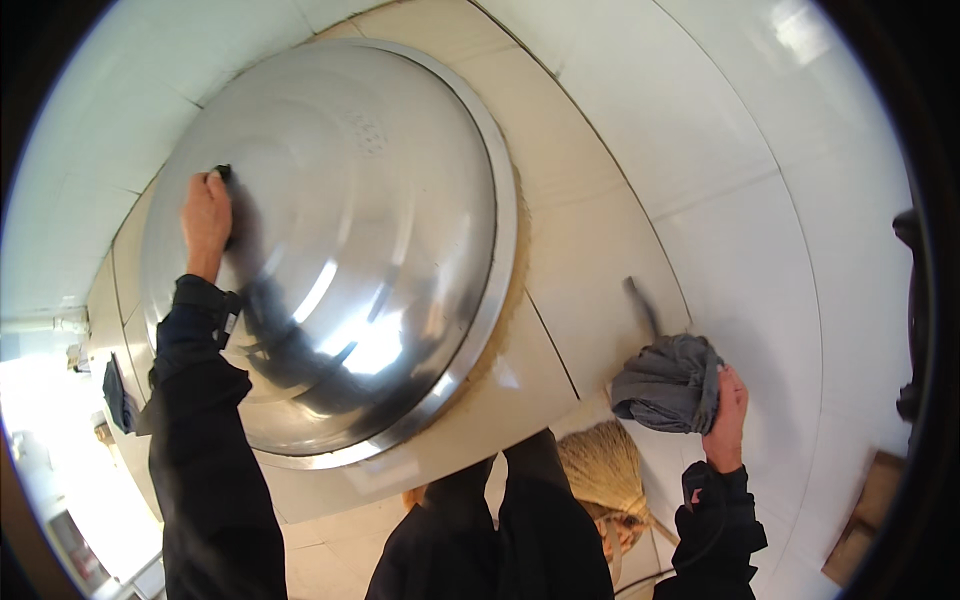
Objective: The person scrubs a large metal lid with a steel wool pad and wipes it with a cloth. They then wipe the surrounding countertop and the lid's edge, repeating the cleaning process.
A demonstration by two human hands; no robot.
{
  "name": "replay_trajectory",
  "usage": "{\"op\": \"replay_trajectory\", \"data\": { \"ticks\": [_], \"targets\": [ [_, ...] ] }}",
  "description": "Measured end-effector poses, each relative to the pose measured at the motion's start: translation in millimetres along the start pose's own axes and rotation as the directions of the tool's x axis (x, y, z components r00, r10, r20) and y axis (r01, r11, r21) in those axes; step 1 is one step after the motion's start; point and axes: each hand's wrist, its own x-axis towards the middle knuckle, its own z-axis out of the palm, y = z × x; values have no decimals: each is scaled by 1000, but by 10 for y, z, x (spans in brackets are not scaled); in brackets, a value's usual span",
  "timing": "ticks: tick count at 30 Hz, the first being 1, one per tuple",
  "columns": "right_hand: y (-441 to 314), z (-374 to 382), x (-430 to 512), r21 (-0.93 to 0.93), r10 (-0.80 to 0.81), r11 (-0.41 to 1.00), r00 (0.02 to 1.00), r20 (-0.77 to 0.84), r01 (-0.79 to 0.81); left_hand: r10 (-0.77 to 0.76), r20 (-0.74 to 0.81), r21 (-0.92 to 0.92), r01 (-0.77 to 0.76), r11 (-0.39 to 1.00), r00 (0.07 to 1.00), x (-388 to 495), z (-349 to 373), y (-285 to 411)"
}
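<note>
A large domed stainless-steel lid (420, 195) rests in the tiled counter, within a metal rim. My left hand (206, 217) grips the black knob (223, 172) of this lid. At the right, my right hand (727, 420) holds a bunched grey cloth (667, 382) by its edge, near the white tiled wall. A short dark strip (641, 304) sticks out above the cloth; what it belongs to cannot be told.
The tiled counter (555, 225) surrounds the lid. A straw broom (604, 465) leans below its front edge, beside my legs. A dark cloth (116, 394) hangs at the far left. Brown boxes (862, 517) lie at the lower right.
</note>
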Motion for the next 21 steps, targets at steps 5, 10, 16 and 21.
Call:
{"op": "replay_trajectory", "data": {
  "ticks": [5, 10, 16, 21],
  "targets": [
    [-703, 1172, 693, -230, -335, 913, 941, 44, 336, -100, 54, -46, 103, 994, 993, -104, -150, 230],
    [-1258, 2290, 1837, -252, -592, 740, 782, 196, 624, -176, 99, -86, 185, 979, 979, -173, -291, 408],
    [-1713, 3874, 3188, -222, -808, 453, 503, 308, 863, -267, 102, -101, 277, 956, 958, -203, -350, 508],
    [-1435, 4820, 3941, -100, -583, 533, 450, 676, 840, -298, 65, -112, 304, 946, 952, -211, -362, 545]
  ]
}}
